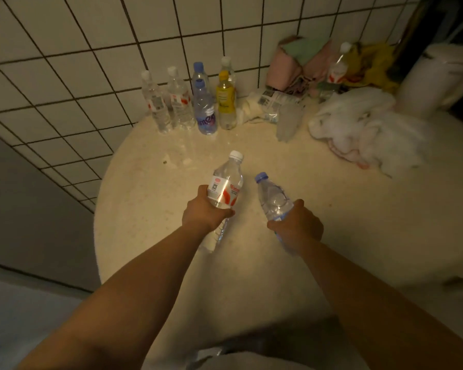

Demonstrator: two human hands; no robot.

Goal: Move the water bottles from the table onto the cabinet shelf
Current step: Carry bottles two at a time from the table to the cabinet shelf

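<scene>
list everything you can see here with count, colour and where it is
held bottles: 2, both clear; white-capped bottle with red-and-white label in the left hand, blue-capped bottle in the right hand, above the table's middle
standing bottles: 6, clear with white, blue or yellow caps, one with a yellow label, clustered at the table's far edge by the wall
lone bottle: 1, clear, white cap, far right among the cloths
cloths: several, white, pink, green, yellow, piled at far right
table: 1, round, cream
tiled wall: white tiles, dark grout, behind the table
left hand: 1, gripping its bottle
right hand: 1, gripping its bottle
</scene>
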